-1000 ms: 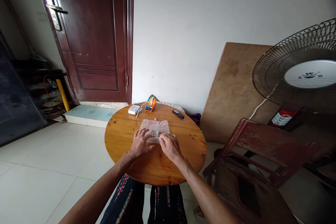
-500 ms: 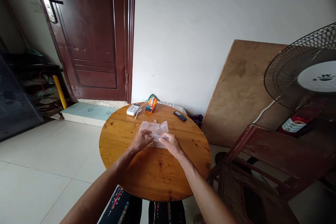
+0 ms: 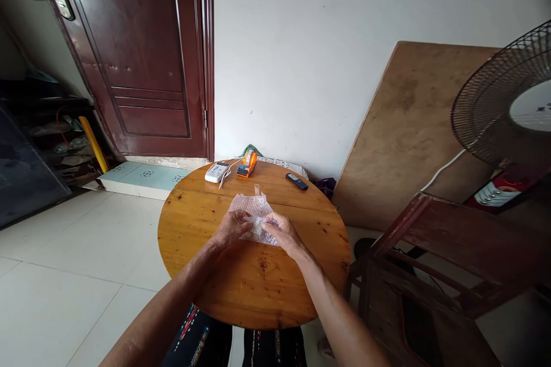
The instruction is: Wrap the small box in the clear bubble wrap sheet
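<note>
A sheet of clear bubble wrap (image 3: 249,203) lies on the round wooden table (image 3: 262,287), partly folded over between my hands. My left hand (image 3: 232,226) pinches its left side, thumb and fingers closed on the plastic. On the right, my right hand (image 3: 282,230) grips the other side in the same way. From the wrap's far edge a short strip of clear tape (image 3: 257,189) sticks out. Whether anything lies inside the fold cannot be made out.
Farther back on the table are a white power strip (image 3: 216,172) with its cord, an orange tape dispenser (image 3: 247,164) and a black remote control (image 3: 297,181). A wooden chair (image 3: 413,241) and a fan (image 3: 495,92) stand to the right.
Both hands keep hold of the bubble wrap. Its far right corner, raised before, now lies lower and further in. The tape strip shows more clearly, and my view has tilted slightly downward.
</note>
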Demonstrator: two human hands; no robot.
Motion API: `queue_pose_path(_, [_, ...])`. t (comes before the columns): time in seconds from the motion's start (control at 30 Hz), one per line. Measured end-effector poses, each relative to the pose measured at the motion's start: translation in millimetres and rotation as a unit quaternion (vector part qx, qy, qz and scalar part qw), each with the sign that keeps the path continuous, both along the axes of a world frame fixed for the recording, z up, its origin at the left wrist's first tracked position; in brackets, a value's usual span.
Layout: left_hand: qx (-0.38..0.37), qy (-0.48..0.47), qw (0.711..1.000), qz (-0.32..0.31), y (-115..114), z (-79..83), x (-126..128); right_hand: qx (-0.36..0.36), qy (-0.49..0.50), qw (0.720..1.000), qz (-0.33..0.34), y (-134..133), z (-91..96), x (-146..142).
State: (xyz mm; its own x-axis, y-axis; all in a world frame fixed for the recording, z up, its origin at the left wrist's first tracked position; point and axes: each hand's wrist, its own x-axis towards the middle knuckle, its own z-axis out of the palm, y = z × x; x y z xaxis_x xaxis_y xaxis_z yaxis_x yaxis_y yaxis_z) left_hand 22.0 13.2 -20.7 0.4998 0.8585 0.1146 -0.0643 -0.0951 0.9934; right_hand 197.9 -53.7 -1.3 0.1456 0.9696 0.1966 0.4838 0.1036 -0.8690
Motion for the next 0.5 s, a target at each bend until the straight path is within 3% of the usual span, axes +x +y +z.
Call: queue_pose_path(0.5, [-0.014, -0.024, 1.0, 0.011, -11.4, 2.1, -4.7, 0.028, 0.002, 0.999, 0.03, -2.5, 7.6, -1.6])
